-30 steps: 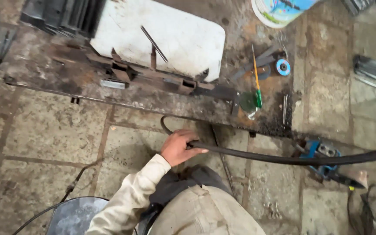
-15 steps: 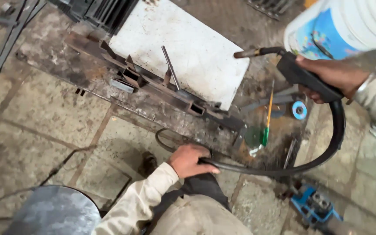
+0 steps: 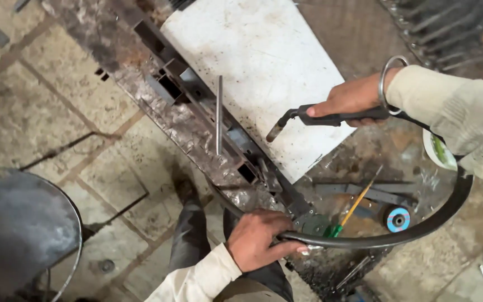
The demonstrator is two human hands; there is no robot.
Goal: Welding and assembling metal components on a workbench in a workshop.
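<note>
The big white metal sheet (image 3: 264, 72) lay on the rusty worktop (image 3: 141, 95), beside the steel frame (image 3: 197, 112) with one thin rod (image 3: 219, 114) standing up in it. The right hand (image 3: 353, 100) was clenched around the welding torch (image 3: 314, 118), whose tip hung over the sheet, near the frame but apart from it. No spark showed, so welding looked not yet begun. The left hand (image 3: 258, 240) was closed on the black hose (image 3: 420, 226).

Right hand (image 3: 349, 99) grips welding torch (image 3: 308, 118); left hand (image 3: 258, 240) holds its hose (image 3: 420, 226).
</note>
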